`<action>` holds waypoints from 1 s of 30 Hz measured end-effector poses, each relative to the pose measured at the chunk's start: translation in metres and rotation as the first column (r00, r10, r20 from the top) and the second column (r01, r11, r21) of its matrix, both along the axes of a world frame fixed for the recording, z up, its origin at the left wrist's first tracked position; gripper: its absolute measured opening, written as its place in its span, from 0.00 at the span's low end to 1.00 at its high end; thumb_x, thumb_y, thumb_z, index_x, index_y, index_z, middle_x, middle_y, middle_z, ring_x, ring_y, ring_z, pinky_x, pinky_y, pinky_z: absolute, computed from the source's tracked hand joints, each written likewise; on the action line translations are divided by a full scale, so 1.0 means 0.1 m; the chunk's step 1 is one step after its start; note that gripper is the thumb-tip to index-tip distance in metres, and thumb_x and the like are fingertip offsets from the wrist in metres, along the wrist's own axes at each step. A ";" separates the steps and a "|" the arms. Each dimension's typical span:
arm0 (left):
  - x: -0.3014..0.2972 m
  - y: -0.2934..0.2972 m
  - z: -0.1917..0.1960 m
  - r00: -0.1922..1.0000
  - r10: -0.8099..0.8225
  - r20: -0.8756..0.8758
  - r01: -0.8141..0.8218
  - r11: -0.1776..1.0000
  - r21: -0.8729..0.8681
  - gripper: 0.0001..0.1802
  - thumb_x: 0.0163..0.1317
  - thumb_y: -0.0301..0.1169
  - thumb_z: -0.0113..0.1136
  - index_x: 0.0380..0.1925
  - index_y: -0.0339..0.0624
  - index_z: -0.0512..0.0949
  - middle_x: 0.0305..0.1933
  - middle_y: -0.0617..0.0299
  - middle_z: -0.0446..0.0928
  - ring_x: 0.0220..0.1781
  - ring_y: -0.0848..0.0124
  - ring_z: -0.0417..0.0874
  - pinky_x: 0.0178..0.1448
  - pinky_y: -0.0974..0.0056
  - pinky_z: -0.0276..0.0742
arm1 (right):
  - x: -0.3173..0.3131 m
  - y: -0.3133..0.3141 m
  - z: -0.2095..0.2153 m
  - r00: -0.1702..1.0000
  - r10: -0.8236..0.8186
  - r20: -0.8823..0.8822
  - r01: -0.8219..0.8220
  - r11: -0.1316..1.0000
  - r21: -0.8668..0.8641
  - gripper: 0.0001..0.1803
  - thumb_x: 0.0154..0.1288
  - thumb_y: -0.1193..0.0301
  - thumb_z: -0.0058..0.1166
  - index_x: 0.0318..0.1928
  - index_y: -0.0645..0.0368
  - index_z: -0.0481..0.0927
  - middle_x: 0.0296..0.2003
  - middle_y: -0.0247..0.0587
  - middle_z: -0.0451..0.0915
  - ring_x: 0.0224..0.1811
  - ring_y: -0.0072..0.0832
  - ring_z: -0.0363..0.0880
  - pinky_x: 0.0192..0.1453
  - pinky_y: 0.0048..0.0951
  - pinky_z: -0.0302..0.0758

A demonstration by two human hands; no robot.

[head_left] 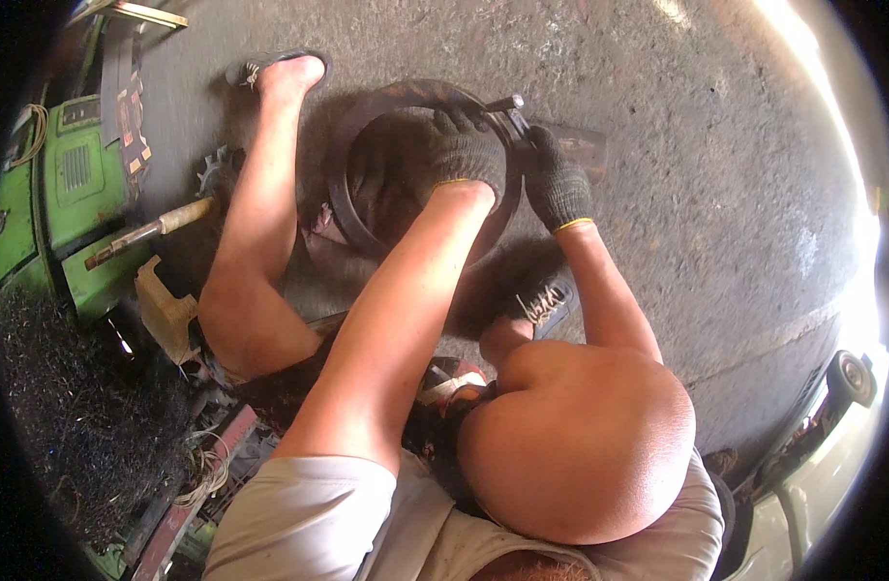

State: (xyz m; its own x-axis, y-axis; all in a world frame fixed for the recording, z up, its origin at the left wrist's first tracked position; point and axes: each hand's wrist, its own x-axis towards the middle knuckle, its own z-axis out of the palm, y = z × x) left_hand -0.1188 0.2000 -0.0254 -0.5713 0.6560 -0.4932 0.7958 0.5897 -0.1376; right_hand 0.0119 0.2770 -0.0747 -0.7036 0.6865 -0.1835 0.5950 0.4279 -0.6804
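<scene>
One large dark metal ring (344,194) sits on the rough grey floor (715,194), between your left foot (294,72) and your right foot (507,337), well in from the floor's edges. Your dark-gloved left hand (468,160) reaches over the opening to the ring's far side; how firmly its fingers press, you cannot tell from here. Just beside it, apart, your dark-gloved right hand (557,184) is closed on a metal tool (505,104), whose blunt end crosses the ring's rim. Beyond that hand lies a dark flat piece (589,150), partly covered.

Along the floor's left edge stands a green machine (76,174), with a stepped shaft (162,229) and a toothed part (210,174) nearer your left leg. By the near left corner, a heap of dark metal shavings (86,407) adjoins a reddish beam (168,533) draped with coiled wire (210,474). A white vehicle (822,513) with a small wheel (854,378) borders the near right corner. Glaring light runs along the right edge.
</scene>
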 end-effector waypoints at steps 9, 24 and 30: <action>0.00 -0.01 -0.02 1.000 0.016 -0.012 -0.015 0.997 0.071 0.35 0.71 0.38 0.57 0.75 0.30 0.71 0.81 0.30 0.63 0.82 0.35 0.63 0.81 0.32 0.57 | 0.07 -0.01 -0.04 0.997 0.019 0.072 -0.019 1.000 -0.004 0.25 0.79 0.51 0.56 0.68 0.48 0.79 0.51 0.59 0.88 0.52 0.62 0.87 0.52 0.57 0.83; -0.01 -0.09 -0.28 1.000 0.016 0.007 -0.017 0.981 0.193 0.35 0.69 0.41 0.58 0.73 0.33 0.73 0.77 0.28 0.68 0.79 0.33 0.66 0.82 0.30 0.55 | -0.02 -0.06 -0.02 0.945 -0.060 -0.322 0.087 0.994 0.070 0.26 0.79 0.45 0.53 0.66 0.44 0.79 0.45 0.61 0.89 0.49 0.63 0.88 0.49 0.59 0.83; 0.00 -0.03 -0.20 0.999 0.035 -0.042 -0.030 0.993 0.113 0.33 0.72 0.38 0.54 0.74 0.34 0.73 0.81 0.31 0.65 0.81 0.33 0.64 0.83 0.31 0.55 | 0.02 -0.07 -0.04 0.996 -0.091 -0.016 0.091 0.996 -0.013 0.26 0.78 0.45 0.55 0.68 0.42 0.79 0.46 0.59 0.89 0.49 0.61 0.88 0.50 0.58 0.84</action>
State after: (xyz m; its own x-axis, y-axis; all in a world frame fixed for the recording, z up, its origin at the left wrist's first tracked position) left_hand -0.1193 0.1966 -0.0456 -0.6126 0.6869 -0.3911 0.7708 0.6286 -0.1033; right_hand 0.0141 0.2702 -0.0787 -0.6412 0.7456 -0.1813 0.6199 0.3640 -0.6951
